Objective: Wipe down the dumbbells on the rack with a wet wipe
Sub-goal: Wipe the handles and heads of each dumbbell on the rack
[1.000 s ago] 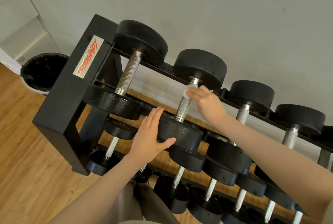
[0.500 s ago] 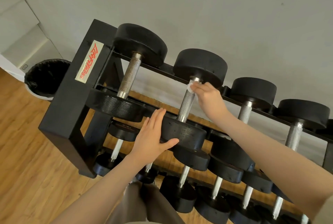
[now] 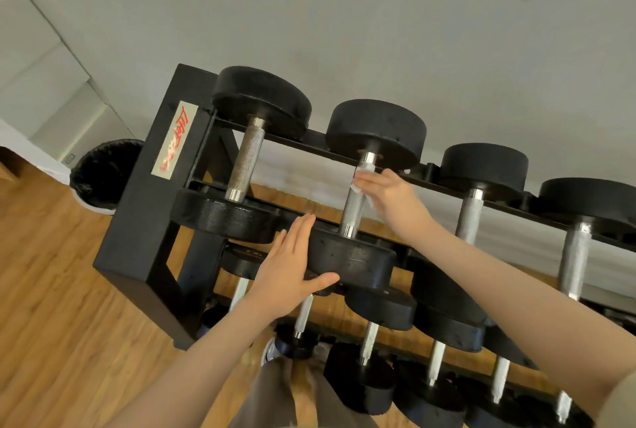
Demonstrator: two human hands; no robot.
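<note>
My left hand (image 3: 287,267), fingers straight, presses the near head of the second dumbbell (image 3: 354,211) on the rack (image 3: 144,221). My right hand (image 3: 392,200) pinches one white wet wipe (image 3: 363,174) round its knurled handle. Four top-tier dumbbells show. One red-lettered rack label (image 3: 175,141), script illegible. One black-lined bin (image 3: 99,176) beyond.

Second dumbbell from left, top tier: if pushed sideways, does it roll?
Probably barely: the dumbbell rests across the rack rails. Its thick heads suggest it is heavy. The left hand lies flat on its near head while the right hand holds the wipe.
</note>
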